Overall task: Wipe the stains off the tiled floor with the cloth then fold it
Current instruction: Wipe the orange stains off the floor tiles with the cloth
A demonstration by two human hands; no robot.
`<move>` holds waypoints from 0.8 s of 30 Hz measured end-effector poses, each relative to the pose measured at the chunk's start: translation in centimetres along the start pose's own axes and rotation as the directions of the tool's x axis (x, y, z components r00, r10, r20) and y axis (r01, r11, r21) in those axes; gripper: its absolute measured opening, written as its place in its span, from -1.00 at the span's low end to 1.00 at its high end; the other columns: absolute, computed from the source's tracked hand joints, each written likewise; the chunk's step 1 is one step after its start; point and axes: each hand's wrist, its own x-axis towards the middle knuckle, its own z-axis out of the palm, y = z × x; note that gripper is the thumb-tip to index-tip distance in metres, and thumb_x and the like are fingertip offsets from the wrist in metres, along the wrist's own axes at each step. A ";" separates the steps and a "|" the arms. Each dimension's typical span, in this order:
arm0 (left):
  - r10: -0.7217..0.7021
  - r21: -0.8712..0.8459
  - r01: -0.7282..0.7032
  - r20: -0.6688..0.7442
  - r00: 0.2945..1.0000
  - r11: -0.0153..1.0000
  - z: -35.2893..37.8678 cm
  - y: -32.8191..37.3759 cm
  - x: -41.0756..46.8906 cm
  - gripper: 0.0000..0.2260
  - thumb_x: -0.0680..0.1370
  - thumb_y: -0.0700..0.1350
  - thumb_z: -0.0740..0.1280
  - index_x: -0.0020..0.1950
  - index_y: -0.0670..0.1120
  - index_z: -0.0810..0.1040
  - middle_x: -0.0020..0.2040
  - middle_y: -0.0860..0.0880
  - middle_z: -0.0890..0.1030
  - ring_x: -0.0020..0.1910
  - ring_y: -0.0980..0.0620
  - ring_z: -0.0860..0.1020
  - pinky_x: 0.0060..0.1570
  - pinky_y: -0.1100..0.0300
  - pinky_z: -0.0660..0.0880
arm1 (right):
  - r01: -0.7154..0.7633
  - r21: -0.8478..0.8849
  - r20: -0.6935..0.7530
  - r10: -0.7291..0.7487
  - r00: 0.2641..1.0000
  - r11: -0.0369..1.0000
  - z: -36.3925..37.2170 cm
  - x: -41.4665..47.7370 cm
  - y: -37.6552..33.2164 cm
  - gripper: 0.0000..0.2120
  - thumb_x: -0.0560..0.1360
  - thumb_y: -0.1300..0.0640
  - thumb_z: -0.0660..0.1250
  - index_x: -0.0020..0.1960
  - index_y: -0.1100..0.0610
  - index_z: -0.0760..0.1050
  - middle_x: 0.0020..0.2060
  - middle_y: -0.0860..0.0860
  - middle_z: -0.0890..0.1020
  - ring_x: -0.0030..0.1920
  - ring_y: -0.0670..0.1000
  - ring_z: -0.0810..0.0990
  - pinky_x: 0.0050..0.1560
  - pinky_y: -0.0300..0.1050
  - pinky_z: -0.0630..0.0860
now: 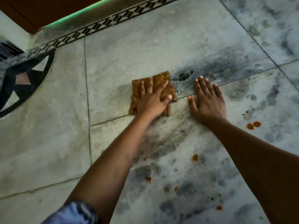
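A brown patterned cloth (161,81) lies folded into a small pad on the grey marbled tiled floor (129,54). My left hand (152,99) presses flat on top of it with fingers spread. To its right my right hand (208,101) rests palm down on the bare tile, fingers apart, holding nothing. Orange-red stains (253,125) dot the floor right of my right wrist, and smaller orange-red spots (195,157) lie between my forearms. A wet dark smear (166,138) runs under my left forearm.
A patterned border strip (100,26) runs along the far edge below a wooden door (40,10). A black star inlay (24,81) sits at the left. Tile grout lines cross under both hands.
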 end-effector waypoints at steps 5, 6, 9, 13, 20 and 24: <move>-0.257 -0.052 0.254 -0.051 0.965 0.966 -2.9 -7.6 4.0 -0.49 0.55 0.32 -0.01 0.47 0.35 -0.08 0.56 0.03 -0.18 0.52 -0.16 -0.18 0.36 -0.38 -0.18 | -0.001 0.011 0.019 0.001 1.000 1.000 -0.2 0.0 0.2 -0.28 0.47 -0.20 -0.22 0.53 0.14 -0.04 0.53 0.06 0.01 0.52 0.00 -0.06 0.47 -0.06 -0.19; -0.316 -0.059 0.313 -0.063 0.947 0.948 -3.1 -9.2 3.1 -0.48 0.55 0.32 -0.01 0.48 0.34 -0.08 0.57 0.02 -0.18 0.52 -0.17 -0.16 0.37 -0.37 -0.15 | -0.002 0.014 0.014 0.001 1.000 1.000 -0.2 0.0 0.2 -0.28 0.47 -0.20 -0.22 0.53 0.14 -0.04 0.53 0.06 0.01 0.52 0.00 -0.06 0.48 -0.06 -0.19; -0.360 -0.030 0.359 -0.094 0.928 0.933 -2.1 -10.3 -1.5 -0.46 0.55 0.30 0.01 0.50 0.29 -0.06 0.57 0.01 -0.12 0.52 -0.18 -0.07 0.38 -0.31 0.00 | -0.001 0.023 0.010 0.001 1.000 1.000 -0.1 0.0 0.1 -0.28 0.47 -0.19 -0.21 0.53 0.15 -0.02 0.52 0.08 0.03 0.52 0.02 -0.03 0.48 -0.03 -0.16; -0.169 0.074 0.176 -0.097 0.981 0.982 0.7 -4.4 -5.4 -0.43 0.53 0.33 0.05 0.48 0.33 -0.09 0.56 0.03 -0.19 0.52 -0.20 -0.09 0.37 -0.28 -0.02 | -0.002 0.028 -0.001 0.002 1.000 1.000 -0.1 0.0 0.0 -0.29 0.47 -0.19 -0.20 0.53 0.14 -0.01 0.52 0.07 0.04 0.52 0.01 -0.03 0.48 -0.05 -0.16; 0.040 0.021 -0.039 -0.067 0.997 0.999 -0.9 -1.0 4.0 -0.49 0.54 0.29 0.09 0.47 0.35 0.00 0.57 0.08 -0.13 0.52 -0.15 -0.16 0.37 -0.31 -0.13 | 0.004 0.005 0.019 -0.004 1.000 1.000 0.2 0.1 0.1 -0.30 0.48 -0.19 -0.23 0.54 0.12 -0.07 0.53 0.04 -0.02 0.52 -0.02 -0.09 0.49 -0.04 -0.16; -0.134 -0.031 0.131 -0.087 0.987 0.991 -3.3 -6.8 6.5 -0.46 0.54 0.30 0.08 0.48 0.33 -0.02 0.57 0.05 -0.14 0.52 -0.18 -0.15 0.39 -0.33 -0.08 | -0.002 0.019 0.016 0.001 1.000 1.000 0.0 0.0 0.1 -0.28 0.46 -0.20 -0.26 0.54 0.12 -0.08 0.53 0.05 -0.02 0.52 -0.01 -0.09 0.49 -0.05 -0.18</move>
